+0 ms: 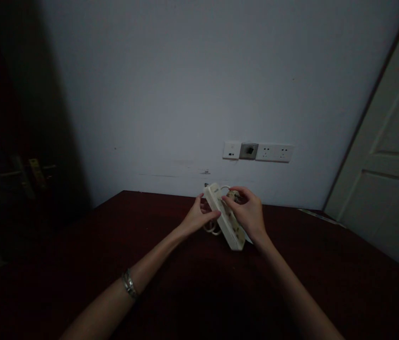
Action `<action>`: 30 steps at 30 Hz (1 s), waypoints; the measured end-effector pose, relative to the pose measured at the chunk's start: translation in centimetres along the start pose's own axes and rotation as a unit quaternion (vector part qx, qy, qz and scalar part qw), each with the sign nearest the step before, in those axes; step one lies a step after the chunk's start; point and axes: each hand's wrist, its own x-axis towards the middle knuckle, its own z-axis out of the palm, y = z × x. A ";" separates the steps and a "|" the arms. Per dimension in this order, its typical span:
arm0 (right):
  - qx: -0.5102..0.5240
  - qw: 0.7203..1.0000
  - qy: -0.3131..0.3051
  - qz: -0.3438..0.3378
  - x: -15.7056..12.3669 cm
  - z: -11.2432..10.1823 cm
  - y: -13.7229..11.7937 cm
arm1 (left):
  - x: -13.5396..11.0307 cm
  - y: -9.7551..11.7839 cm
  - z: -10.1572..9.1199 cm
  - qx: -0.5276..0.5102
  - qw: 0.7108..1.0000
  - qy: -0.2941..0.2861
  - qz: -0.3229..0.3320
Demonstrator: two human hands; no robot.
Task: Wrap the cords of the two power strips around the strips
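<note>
A white power strip [224,223] is held at a slant over the dark red tabletop, its socket face turned toward the right. My left hand [198,218] grips its left side, thumb on the near edge and fingers behind. At the strip's upper right, my right hand [250,211] pinches a small yellowish plug [233,194] between thumb and fingers. The plug is partly covered by the fingers, and I cannot tell whether it touches the sockets. White cord [215,231] lies in loops beneath the strip. A pale flat piece [248,237] shows beside its lower end.
The dark red table [149,236] meets a pale wall [171,94]. Wall sockets [275,152] and a grey wall plate [249,150] sit above the table. A white door [390,156] stands at right, and a dark door with a handle [36,172] at left.
</note>
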 end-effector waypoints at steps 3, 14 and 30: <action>-0.022 1.000 0.011 -0.005 -0.4 0.0 -0.7 | -0.8 -0.1 1.2 -0.007 0.998 -0.059 0.026; 0.066 0.996 0.002 0.055 0.2 -1.1 -3.0 | 0.5 0.7 -1.2 -0.123 0.988 0.082 -0.051; 0.101 0.991 0.057 0.063 1.5 -5.6 -6.1 | 1.4 0.3 -2.9 0.007 0.994 -0.019 -0.107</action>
